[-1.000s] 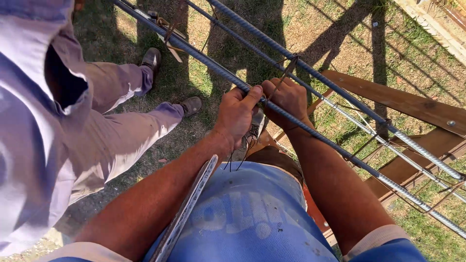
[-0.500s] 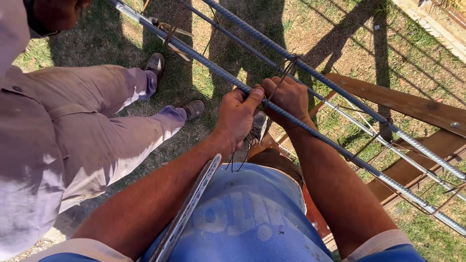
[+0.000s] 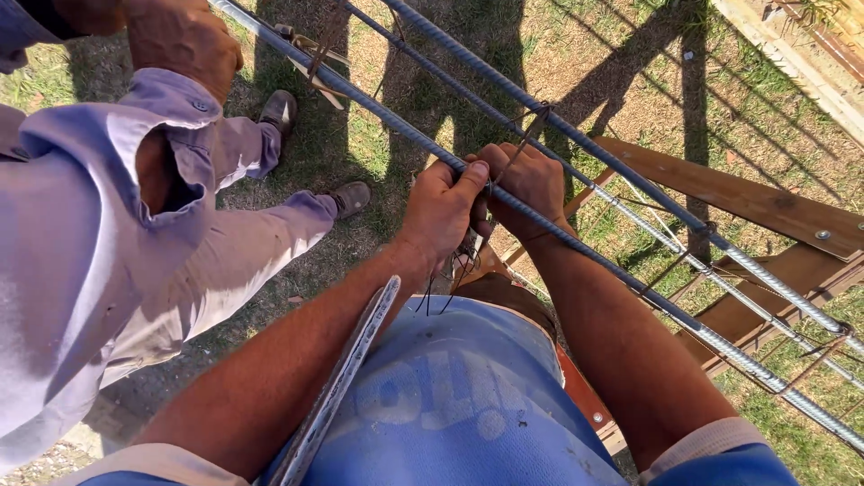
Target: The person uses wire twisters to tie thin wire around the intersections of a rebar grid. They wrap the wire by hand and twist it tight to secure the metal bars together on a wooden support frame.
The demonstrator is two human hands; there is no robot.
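While both hands were bunched together at the near ribbed grey steel reinforcing bar [image 3: 576, 247], I judged the step to be twisting a thin dark tie wire [image 3: 515, 155] where a rusty wire stirrup [image 3: 538, 121] crossed it. My left hand [image 3: 439, 211] was clenched around the bar, thumb laid along its top, with loose dark wire strands [image 3: 441, 292] hanging below the fist. My right hand [image 3: 531, 184] was clenched just beside it, touching it, pinching the wire end that rose towards the far ribbed steel bar [image 3: 504, 81]. To do it well, I reckoned the left fist should pin bar and stirrup tight while the right turned the wire snug without snapping it. A co-worker in a pale lilac shirt [image 3: 63, 270] stood near on the grass [image 3: 378, 153].
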